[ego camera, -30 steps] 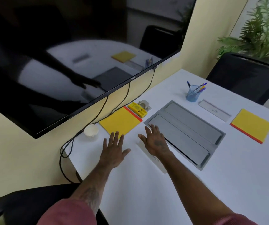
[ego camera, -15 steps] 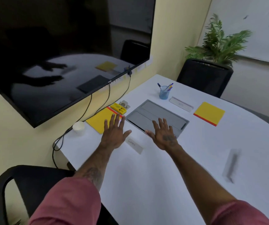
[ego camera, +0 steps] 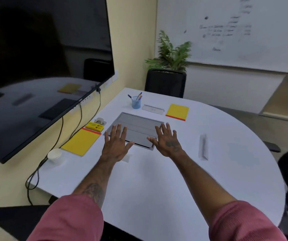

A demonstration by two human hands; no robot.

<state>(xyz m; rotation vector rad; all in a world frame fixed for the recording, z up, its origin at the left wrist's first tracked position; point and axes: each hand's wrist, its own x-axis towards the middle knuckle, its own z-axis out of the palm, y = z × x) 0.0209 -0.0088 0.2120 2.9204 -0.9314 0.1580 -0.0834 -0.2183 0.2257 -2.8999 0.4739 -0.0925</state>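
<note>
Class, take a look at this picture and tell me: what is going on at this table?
A person in pink sleeves stretches both arms over a white round table. The left hand and the right hand, fingers straight and spread, lie over the near edge of a flat grey rectangular panel. Neither holds anything, and whether they press on it cannot be told. A blue pen cup stands beyond the panel.

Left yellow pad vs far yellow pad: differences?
The left pad lies under the screen; the far pad lies past the gray panel. The left pad's red strip is on its far edge; the far pad's is on its near edge. A yellow box sits at the left pad's strip; none at the far pad's. Both lie flat, yellow.
</note>
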